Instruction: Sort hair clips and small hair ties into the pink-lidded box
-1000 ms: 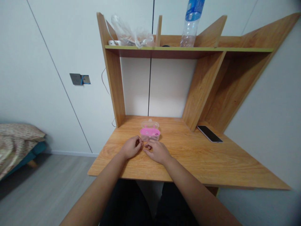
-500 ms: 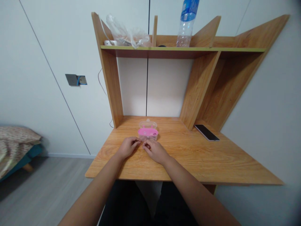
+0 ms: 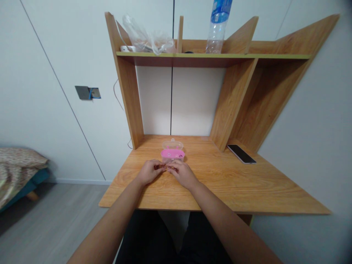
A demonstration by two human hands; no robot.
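A small pink box [image 3: 172,154] with its clear lid swung open stands on the wooden desk [image 3: 242,187], just beyond my hands. My left hand [image 3: 148,171] and my right hand [image 3: 182,173] rest on the desk in front of it, fingertips pinched together and meeting at a tiny item that is too small to name. Both hands are closed in a pinch.
A dark phone [image 3: 241,154] lies at the right rear of the desk. On the upper shelf [image 3: 247,56] stand a plastic water bottle [image 3: 217,27] and a crumpled clear bag [image 3: 148,36]. A bed [image 3: 16,172] is at the far left, past the desk's left edge.
My two hands have drawn closer until their fingertips touch just in front of the pink box. The view has shifted slightly.
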